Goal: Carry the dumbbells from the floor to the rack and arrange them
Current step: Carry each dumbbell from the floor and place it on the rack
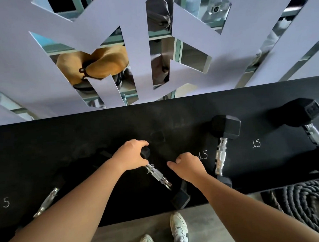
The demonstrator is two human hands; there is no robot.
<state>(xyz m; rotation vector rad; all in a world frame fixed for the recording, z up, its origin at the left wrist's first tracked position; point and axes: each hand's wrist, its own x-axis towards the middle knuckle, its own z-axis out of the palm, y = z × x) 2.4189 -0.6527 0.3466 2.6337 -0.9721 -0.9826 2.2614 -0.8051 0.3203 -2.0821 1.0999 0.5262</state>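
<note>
Two forearms fill the lower frame, reaching forward from the camera over the black rack shelf, with white shoes seen on the floor beneath.

At the far left of the shelf, beside a chalked 5, the chrome handle of a small dumbbell can be made out, partly hidden by the left arm.

Next, the left hand is seen curled over the far head of the middle dumbbell, fingers wrapped around the black end, wrist bent slightly down. This dumbbell lies slanted on the shelf, its near head hanging at the front edge over a chalk mark that is mostly covered.

The right hand is held just beside the handle, loosely curled, thumb pointing left, with nothing gripped; whether its fingertips rest on the shelf cannot be told.

Further right, past a chalked 15, a larger hex dumbbell lies nearly straight, and another sits beyond a second 15. A coiled rope is visible on the floor.

The step in hand is judged to be straightening the middle dumbbell. It would best be done by pivoting the far head until the handle runs parallel to its neighbours, with the near head pushed back from the edge so it cannot tip off. The right hand should be kept clear of the heads to avoid pinching.
</note>
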